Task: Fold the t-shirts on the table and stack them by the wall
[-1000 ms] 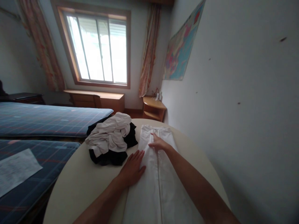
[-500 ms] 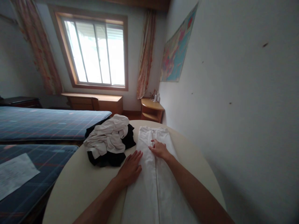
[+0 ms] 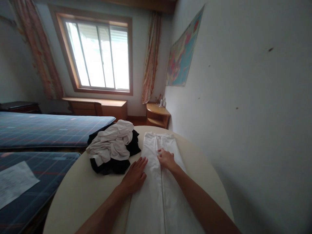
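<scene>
White trousers [image 3: 147,201] lie under the curled right hand [image 3: 166,159], pinching or not I can't tell, waistband near the table's [image 3: 70,195] far edge; left hand [image 3: 136,175] flat along their left side.

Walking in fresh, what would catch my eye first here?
Probably the bright window at the back, then the white garment on the round table, left hand at its left edge, right hand on its middle. Left of it sits a rumpled heap of pale and black cloth.
</scene>
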A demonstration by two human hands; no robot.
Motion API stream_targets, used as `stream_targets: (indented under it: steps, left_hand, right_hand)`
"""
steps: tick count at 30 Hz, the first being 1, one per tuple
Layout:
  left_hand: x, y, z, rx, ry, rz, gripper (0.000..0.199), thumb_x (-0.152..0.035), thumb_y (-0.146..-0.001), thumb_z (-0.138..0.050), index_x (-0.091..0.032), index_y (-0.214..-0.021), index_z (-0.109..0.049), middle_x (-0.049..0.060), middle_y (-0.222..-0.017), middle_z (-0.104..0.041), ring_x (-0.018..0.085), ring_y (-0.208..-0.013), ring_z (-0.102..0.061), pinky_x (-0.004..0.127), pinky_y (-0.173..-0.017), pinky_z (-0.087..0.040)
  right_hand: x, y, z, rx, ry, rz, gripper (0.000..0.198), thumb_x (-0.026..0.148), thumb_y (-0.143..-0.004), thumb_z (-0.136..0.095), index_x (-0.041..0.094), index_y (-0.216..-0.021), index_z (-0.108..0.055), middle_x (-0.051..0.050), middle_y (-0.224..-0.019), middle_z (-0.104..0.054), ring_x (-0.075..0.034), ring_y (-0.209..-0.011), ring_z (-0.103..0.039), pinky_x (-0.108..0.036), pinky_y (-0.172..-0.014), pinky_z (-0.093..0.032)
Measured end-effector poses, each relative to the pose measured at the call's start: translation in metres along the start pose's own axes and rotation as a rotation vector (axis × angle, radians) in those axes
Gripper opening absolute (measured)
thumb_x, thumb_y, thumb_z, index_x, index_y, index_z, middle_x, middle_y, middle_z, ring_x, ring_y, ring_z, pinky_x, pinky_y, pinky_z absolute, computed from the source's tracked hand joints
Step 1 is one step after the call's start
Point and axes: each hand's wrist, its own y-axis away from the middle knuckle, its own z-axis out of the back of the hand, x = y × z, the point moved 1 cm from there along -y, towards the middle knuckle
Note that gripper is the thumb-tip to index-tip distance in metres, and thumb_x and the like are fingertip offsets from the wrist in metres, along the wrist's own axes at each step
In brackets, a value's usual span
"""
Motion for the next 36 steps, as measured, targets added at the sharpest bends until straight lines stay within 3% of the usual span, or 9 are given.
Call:
stream_targets:
  steps: [6, 10, 18, 25, 30, 33, 36]
  left_hand:
    - [0.001, 0.0, -0.001, -0.005, -0.008, -0.02, 0.069, -0.017, -0.087, -0.039, -0.018, -0.155, -0.03, 0.007, -0.164, -0.024, 0.021, -0.153, -0.014, 0.046, -0.123, -0.017]
    - [0.001, -0.001, -0.001, 0.002, -0.004, -0.002, 0.07, -0.016, -0.086, -0.039, -0.017, -0.155, -0.029, 0.007, -0.164, -0.022, 0.021, -0.153, -0.013, 0.046, -0.123, -0.016]
    - [0.0, 0.0, 0.001, 0.01, -0.01, -0.009, 0.069, -0.017, -0.085, -0.041, -0.021, -0.154, -0.033, 0.005, -0.165, -0.02, 0.021, -0.153, -0.012, 0.046, -0.123, -0.016]
    - [-0.006, 0.002, 0.002, 0.015, -0.048, 0.002, 0.063, -0.025, -0.088, -0.044, -0.023, -0.15, -0.041, 0.006, -0.163, -0.025, 0.025, -0.152, -0.014, 0.049, -0.123, -0.016]
    - [-0.007, 0.001, 0.002, 0.022, -0.053, -0.006, 0.065, -0.025, -0.088, -0.044, -0.022, -0.153, -0.037, 0.007, -0.164, -0.022, 0.025, -0.153, -0.012, 0.051, -0.123, -0.015]
    - [-0.007, 0.001, 0.003, 0.042, -0.051, 0.0, 0.068, -0.025, -0.088, -0.044, -0.022, -0.155, -0.033, 0.006, -0.165, -0.02, 0.025, -0.153, -0.011, 0.051, -0.123, -0.014]
    - [-0.006, 0.001, 0.003, 0.045, -0.047, 0.007, 0.065, -0.025, -0.088, -0.044, -0.023, -0.153, -0.036, 0.006, -0.164, -0.022, 0.025, -0.153, -0.012, 0.05, -0.123, -0.014]
  right_hand:
    - [0.001, 0.002, -0.008, -0.076, 0.049, -0.029, 0.031, 0.044, -0.089, -0.059, 0.019, -0.104, -0.07, -0.014, -0.122, -0.064, -0.028, -0.119, -0.055, -0.035, -0.092, -0.043]
    - [0.004, 0.004, -0.006, -0.078, 0.029, -0.02, 0.027, 0.043, -0.093, -0.056, 0.02, -0.097, -0.07, -0.011, -0.115, -0.068, -0.028, -0.116, -0.056, -0.035, -0.091, -0.043]
    - [0.001, 0.009, 0.0, -0.116, 0.021, -0.015, 0.025, 0.034, -0.098, -0.049, 0.021, -0.114, -0.062, -0.009, -0.106, -0.071, -0.024, -0.106, -0.061, -0.033, -0.086, -0.043]
    - [0.011, 0.009, -0.005, -0.211, 0.114, 0.198, 0.042, 0.02, -0.093, -0.048, 0.025, -0.133, -0.059, -0.011, -0.135, -0.059, -0.026, -0.122, -0.051, -0.037, -0.1, -0.039]
    - [0.037, -0.012, -0.01, -0.028, 0.024, 0.449, 0.047, 0.03, -0.1, -0.037, 0.026, -0.146, -0.048, -0.004, -0.151, -0.048, -0.021, -0.142, -0.035, -0.037, -0.116, -0.026]
    - [0.045, -0.031, -0.021, 0.109, 0.028, 0.436, 0.055, 0.044, -0.102, -0.032, 0.024, -0.153, -0.036, -0.005, -0.16, -0.035, -0.025, -0.149, -0.024, -0.043, -0.12, -0.018]
    - [0.042, -0.054, -0.03, 0.139, 0.038, 0.314, 0.063, 0.054, -0.101, -0.027, 0.025, -0.157, -0.029, -0.004, -0.164, -0.022, -0.028, -0.151, -0.016, -0.049, -0.121, -0.012]
